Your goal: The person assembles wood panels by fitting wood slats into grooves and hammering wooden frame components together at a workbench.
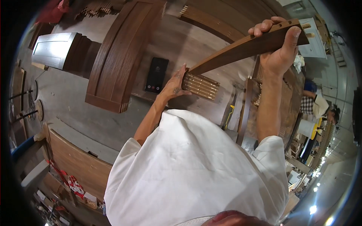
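Note:
My right hand (281,49) is raised at the upper right, wrapped round the far end of a dark brown wooden rail (241,49). Light dowels stick out of that end, and small holes show along its edge. The rail slopes down to the left, its lower end close to my left hand (175,83). Thumb and fingers of my left hand straddle the end of a stack of wooden rails (201,86) that shows rows of pale dowels or holes. Whether the left fingers also touch the raised rail is hard to see.
Left of my left hand lies a black phone (156,74), beside a large brown panelled door (117,56). A yellow-and-black tool (228,116) rests right of the stack. More brown boards (211,22) lie at the far side. Another person (316,103) is at the right.

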Demonstrator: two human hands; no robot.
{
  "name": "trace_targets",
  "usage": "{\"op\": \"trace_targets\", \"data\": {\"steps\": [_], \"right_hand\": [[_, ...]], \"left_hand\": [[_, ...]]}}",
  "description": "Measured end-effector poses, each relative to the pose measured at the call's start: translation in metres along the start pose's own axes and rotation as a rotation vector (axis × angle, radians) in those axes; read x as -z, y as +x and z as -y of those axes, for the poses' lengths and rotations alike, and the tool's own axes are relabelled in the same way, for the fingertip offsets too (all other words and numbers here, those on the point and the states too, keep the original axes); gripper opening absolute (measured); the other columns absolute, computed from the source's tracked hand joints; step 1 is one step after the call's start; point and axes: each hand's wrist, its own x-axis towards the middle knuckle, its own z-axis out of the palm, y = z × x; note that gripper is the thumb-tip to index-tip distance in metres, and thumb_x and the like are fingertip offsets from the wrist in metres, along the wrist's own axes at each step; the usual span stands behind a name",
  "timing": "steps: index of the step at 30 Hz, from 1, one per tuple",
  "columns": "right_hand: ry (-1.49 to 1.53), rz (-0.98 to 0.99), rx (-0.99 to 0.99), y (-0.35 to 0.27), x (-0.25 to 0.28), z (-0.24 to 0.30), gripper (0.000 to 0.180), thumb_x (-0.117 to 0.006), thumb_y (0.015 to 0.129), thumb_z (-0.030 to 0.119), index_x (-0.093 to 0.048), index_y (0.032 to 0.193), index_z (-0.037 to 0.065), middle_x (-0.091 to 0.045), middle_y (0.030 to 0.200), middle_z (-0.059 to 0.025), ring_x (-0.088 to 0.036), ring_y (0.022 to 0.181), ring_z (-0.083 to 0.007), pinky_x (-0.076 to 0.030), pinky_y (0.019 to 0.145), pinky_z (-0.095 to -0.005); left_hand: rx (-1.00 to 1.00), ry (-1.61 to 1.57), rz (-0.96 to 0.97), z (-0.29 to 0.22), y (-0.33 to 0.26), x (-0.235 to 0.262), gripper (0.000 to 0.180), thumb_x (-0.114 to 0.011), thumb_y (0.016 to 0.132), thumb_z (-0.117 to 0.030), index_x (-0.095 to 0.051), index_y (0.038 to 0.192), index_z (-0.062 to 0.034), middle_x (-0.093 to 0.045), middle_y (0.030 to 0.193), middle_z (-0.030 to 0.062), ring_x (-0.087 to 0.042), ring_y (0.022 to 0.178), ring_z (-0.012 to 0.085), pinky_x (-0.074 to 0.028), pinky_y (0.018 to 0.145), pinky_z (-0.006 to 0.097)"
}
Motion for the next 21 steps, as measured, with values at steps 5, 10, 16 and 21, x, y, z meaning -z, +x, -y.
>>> {"op": "trace_targets", "data": {"steps": [5, 10, 16, 21], "right_hand": [[0.011, 0.075, -0.001, -0.009, -0.031, -0.004, 0.062, -0.056, 0.086, 0.061, -0.053, 0.108, 0.004, -0.055, 0.080, -0.0089, -0.054, 0.070, -0.0213, -0.048, 0.070, -0.0416], [0.104, 0.051, 0.076, -0.041, -0.044, -0.002, 0.060, -0.070, 0.082, 0.049, -0.054, 0.103, -0.005, -0.059, 0.080, -0.0148, -0.060, 0.067, -0.0235, -0.052, 0.063, -0.0398], [-0.011, 0.218, -0.005, -0.009, -0.023, 0.010, 0.062, -0.056, 0.088, 0.055, -0.057, 0.108, -0.004, -0.058, 0.081, -0.0111, -0.058, 0.074, -0.0218, -0.050, 0.074, -0.0413], [0.037, 0.260, 0.060, 0.034, 0.016, 0.086, 0.056, -0.052, 0.090, 0.053, -0.060, 0.104, 0.000, -0.055, 0.082, -0.0076, -0.055, 0.079, -0.0214, -0.047, 0.080, -0.0431]], "left_hand": [[0.055, 0.007, 0.025, -0.002, -0.003, 0.002, 0.135, -0.089, 0.058, -0.026, 0.009, 0.148, -0.0036, -0.043, 0.140, 0.0221, -0.039, 0.129, 0.0410, -0.027, 0.112, 0.042], [0.034, 0.029, 0.032, -0.002, -0.002, 0.000, 0.136, -0.088, 0.059, -0.029, 0.013, 0.147, -0.0002, -0.043, 0.139, 0.0249, -0.043, 0.127, 0.0403, -0.024, 0.114, 0.042], [-0.005, -0.054, -0.085, -0.024, -0.019, 0.016, 0.121, -0.083, 0.068, -0.028, 0.003, 0.149, -0.0016, -0.039, 0.143, 0.0242, -0.038, 0.131, 0.0398, -0.026, 0.113, 0.039], [0.106, -0.197, -0.154, -0.052, -0.054, 0.034, 0.094, -0.072, 0.081, -0.026, -0.011, 0.150, -0.0064, -0.046, 0.138, 0.0224, -0.043, 0.128, 0.0389, -0.036, 0.105, 0.039]]}}
